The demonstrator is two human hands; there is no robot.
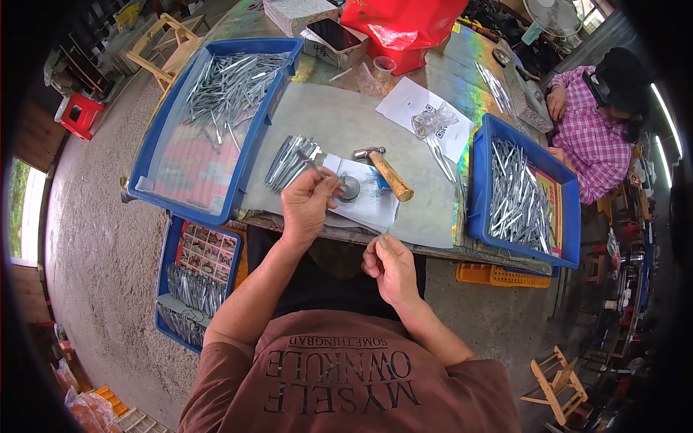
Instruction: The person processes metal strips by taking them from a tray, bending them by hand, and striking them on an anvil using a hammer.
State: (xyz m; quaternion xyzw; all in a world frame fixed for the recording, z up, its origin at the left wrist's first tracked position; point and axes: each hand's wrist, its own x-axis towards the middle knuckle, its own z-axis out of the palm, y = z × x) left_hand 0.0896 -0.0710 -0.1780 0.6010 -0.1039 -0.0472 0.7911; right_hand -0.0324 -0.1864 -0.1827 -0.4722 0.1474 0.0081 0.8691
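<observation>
My left hand [307,206] is closed in a pinch on slim silver tweezers [315,169], held over the table's near edge. Just right of its fingertips sits a round dark metal block [349,188] on white paper [368,206]. My right hand [393,268] is in front of the table edge, fingers pinched together; something thin and pale seems to poke up from them, too small to name. A hammer [390,175] with a wooden handle lies beyond the block, its head on the paper's far side. Left of the paper lies a bunch of similar tweezers [287,162].
Blue trays of tweezers stand at the left [242,155] and right [473,216]; a lower blue crate [169,252] is beside my left arm. A red bag [401,29], a phone [333,33] and a printed sheet [404,105] lie farther back. A co-worker [592,155] in checked clothing sits at right.
</observation>
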